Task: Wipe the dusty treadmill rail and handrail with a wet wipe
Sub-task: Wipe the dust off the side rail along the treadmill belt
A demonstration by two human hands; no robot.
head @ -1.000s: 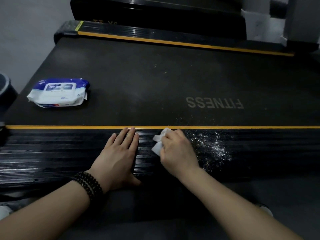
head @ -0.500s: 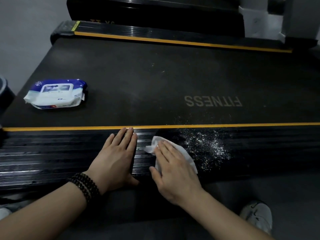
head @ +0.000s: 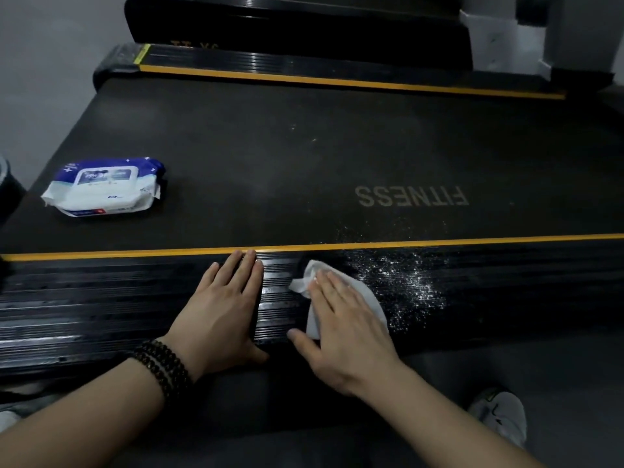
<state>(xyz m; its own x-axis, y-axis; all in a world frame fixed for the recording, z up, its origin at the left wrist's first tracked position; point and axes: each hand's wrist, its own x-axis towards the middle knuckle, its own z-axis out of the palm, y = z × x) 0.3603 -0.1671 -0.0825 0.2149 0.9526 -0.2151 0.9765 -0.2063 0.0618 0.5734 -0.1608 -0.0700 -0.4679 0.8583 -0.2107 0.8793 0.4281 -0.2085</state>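
Observation:
The black ribbed treadmill side rail (head: 101, 309) runs across the lower half of the view, below a yellow stripe. White dust (head: 398, 282) speckles the rail on the right. My right hand (head: 344, 329) lies flat with straight fingers on a white wet wipe (head: 368, 298), pressing it onto the rail just left of the dust. My left hand (head: 219, 309) rests flat on the rail beside it, fingers straight, a dark bead bracelet at the wrist.
A blue and white wet wipe pack (head: 104, 187) lies on the treadmill belt (head: 304, 163) at the left. The far rail (head: 337, 76) with its yellow stripe runs along the back. A white shoe (head: 499, 417) shows at the lower right.
A second ago my right hand held the wipe bunched in curled fingers; it has since flattened out on the rail with the wipe spread under it. My left hand stayed in place.

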